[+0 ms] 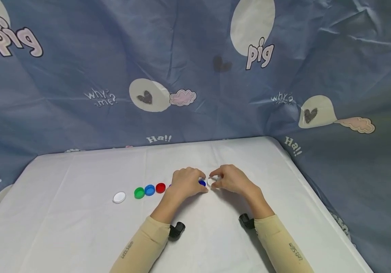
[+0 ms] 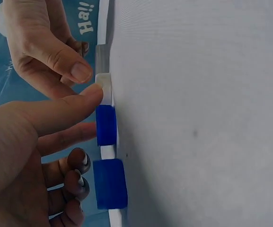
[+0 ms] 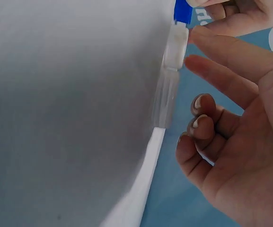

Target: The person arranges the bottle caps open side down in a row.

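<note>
My left hand (image 1: pixel 189 182) pinches a dark blue bottle cap (image 1: pixel 202 183) between thumb and forefinger; the other fingers curl loosely, as the left wrist view shows. Just right of it, my right hand (image 1: pixel 231 179) has thumb and forefinger at the sides of a white cap (image 1: pixel 211 182). In the right wrist view this white cap (image 3: pixel 176 46) lies between the blue cap (image 3: pixel 182 11) and a ribbed translucent cap (image 3: pixel 165 98). Another blue cap (image 2: pixel 110 184) stands behind the left hand's fingers in the left wrist view.
Leftward along the white table (image 1: pixel 79 235) run a red cap (image 1: pixel 160 188), a lighter blue cap (image 1: pixel 149 190) and a green cap (image 1: pixel 139 193). A separate white cap (image 1: pixel 119 197) lies farther left. Printed blue cloth (image 1: pixel 195 125) hangs behind the table.
</note>
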The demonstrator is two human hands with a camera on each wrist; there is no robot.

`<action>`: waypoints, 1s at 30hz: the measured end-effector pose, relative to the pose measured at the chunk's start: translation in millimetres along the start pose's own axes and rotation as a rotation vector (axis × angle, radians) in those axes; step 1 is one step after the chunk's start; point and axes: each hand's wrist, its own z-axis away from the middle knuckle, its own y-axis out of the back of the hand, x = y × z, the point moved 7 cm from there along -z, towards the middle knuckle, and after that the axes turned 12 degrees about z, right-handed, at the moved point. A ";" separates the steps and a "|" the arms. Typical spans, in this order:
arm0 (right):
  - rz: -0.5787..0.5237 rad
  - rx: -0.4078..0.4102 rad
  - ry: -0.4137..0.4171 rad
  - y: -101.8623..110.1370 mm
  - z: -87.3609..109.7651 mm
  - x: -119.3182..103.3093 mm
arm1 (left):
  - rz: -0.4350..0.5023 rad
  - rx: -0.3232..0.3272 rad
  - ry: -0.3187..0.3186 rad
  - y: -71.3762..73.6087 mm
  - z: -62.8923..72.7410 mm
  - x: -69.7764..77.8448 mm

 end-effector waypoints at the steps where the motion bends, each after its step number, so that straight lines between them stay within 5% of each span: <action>1: 0.005 0.000 0.006 0.7 -0.4 -2.0 | 0.005 -0.003 0.005 1.7 0.7 -0.4; 16: 0.072 -0.051 -0.006 -4.7 -8.9 -25.8 | 0.012 0.030 0.020 11.9 10.1 -16.3; 30: 0.097 -0.005 0.038 -10.9 -7.2 -33.6 | -0.005 0.063 -0.034 9.9 12.4 -12.9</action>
